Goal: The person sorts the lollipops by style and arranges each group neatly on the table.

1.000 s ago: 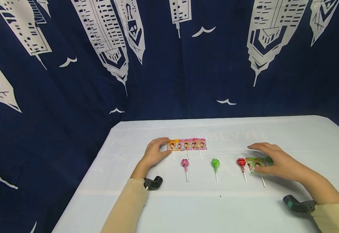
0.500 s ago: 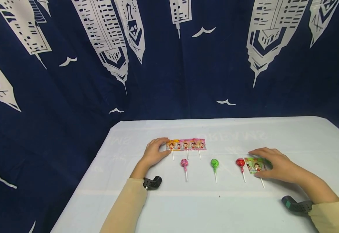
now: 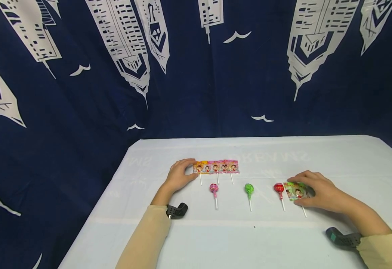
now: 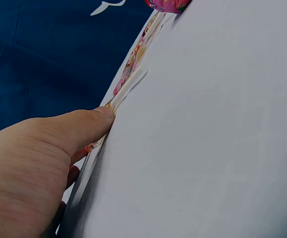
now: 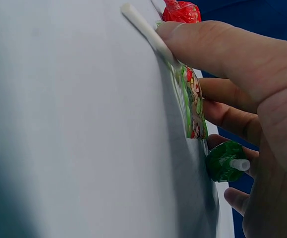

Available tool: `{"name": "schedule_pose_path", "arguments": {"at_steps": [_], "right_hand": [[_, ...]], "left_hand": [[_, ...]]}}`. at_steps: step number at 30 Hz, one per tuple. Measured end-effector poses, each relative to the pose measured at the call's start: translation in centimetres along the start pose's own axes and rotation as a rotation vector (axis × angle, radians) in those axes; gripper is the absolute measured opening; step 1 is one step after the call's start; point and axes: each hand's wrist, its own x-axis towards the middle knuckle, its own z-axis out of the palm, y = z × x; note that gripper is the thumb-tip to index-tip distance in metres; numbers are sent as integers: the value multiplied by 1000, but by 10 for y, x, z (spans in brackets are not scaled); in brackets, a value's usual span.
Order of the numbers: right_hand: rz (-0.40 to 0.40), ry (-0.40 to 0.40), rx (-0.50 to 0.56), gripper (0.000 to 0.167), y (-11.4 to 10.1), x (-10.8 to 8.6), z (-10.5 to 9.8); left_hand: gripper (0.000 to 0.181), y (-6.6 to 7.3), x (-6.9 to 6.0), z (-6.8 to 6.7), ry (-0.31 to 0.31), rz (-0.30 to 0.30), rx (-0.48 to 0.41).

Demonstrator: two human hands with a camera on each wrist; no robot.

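Near the back of the white table, my left hand (image 3: 179, 175) holds the left end of a row of flat lollipops, thumb and fingers at the orange-wrapped lollipop (image 3: 200, 167). Pink-wrapped flat lollipops (image 3: 223, 166) continue the row rightward, white sticks toward me. On the right, my right hand (image 3: 321, 190) grips a green-wrapped flat lollipop (image 3: 295, 191) between thumb and fingers at its opposite edges. Its white stick (image 5: 145, 27) passes beside the thumb in the right wrist view. Under that hand's palm lies a round green lollipop (image 5: 225, 161), hidden in the head view.
In front of the row lie a round pink lollipop (image 3: 214, 188) and a round green lollipop (image 3: 249, 188). A round red lollipop (image 3: 278, 188) lies just left of the green packet. Behind the white table (image 3: 236, 239) hangs a dark blue patterned cloth (image 3: 189, 104).
My right hand has lowered and closed its thumb and fingers in on the green flat lollipop, covering the round green one behind it. My left hand has stayed in place.
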Motion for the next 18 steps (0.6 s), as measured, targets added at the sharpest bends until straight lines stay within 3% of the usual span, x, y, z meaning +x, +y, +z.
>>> {"name": "schedule_pose_path", "arguments": {"at_steps": [18], "right_hand": [[-8,10,25,64,0,0,1]], "left_hand": [[49,-1,0,1,1,-11,-2]]}}
